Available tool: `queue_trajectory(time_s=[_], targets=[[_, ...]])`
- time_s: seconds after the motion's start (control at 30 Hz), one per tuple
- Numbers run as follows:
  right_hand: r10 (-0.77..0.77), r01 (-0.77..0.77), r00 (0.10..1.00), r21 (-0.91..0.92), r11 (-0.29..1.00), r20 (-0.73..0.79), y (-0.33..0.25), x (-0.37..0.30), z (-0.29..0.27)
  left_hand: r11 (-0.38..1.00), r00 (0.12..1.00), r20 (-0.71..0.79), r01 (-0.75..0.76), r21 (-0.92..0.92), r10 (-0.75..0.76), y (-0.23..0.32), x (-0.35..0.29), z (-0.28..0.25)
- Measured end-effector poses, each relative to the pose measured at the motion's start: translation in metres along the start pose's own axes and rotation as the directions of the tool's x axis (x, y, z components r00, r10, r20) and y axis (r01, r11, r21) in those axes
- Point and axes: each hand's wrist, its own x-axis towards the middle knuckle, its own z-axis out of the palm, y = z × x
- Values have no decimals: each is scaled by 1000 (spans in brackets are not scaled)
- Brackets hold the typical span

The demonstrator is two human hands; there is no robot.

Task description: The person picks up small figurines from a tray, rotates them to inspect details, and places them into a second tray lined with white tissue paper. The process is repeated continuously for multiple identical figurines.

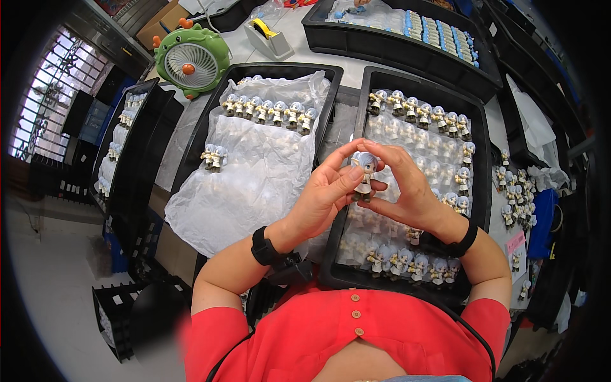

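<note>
Between my two hands I hold a small figurine (365, 176) upright, with pale blue-grey hair, a white outfit and dark feet. The thumb and fingers of my left hand (334, 178) pinch it from the left side. My right hand (407, 184) curves round its other side, fingertips at its head and base. Beneath my hands stands a black tray (482, 191) with rows of similar figurines, some under thin white sheeting. To the left is another black tray (334, 79), lined with white tissue (242, 197); a row of figurines (277, 113) and a small pair (214, 156) rest on it.
A green fan (194, 60) and a tape dispenser (267, 39) stand at the back. Another black tray (407, 48) holds blue-topped pieces, with a person's hand (361, 2) above it. Loose figurines (517, 194) cluster at the right. Stacked trays (137, 172) stand at the left.
</note>
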Motion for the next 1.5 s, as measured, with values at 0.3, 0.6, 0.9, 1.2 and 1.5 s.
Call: queue_trajectory(time_s=[0.3,0.6,0.9,1.2,1.5], targets=[[10,-10,1000,3,1000,-13,1,-1,1,1000,999,26,-22,-10,22,-2,1,-1],[-23,24,997,10,1000,-73,-2,1,0,998,997,63,-37,-40,39,0,1,1],[-16,19,995,27,999,-96,0,0,0,997,999,-43,2,-71,-5,-6,3,-5],[-62,61,992,-15,998,-108,0,1,0,986,991,-80,-96,133,107,-11,1,0],[-36,39,997,48,998,-71,-1,0,0,1000,1000,-3,7,-11,-7,-5,3,-2]])
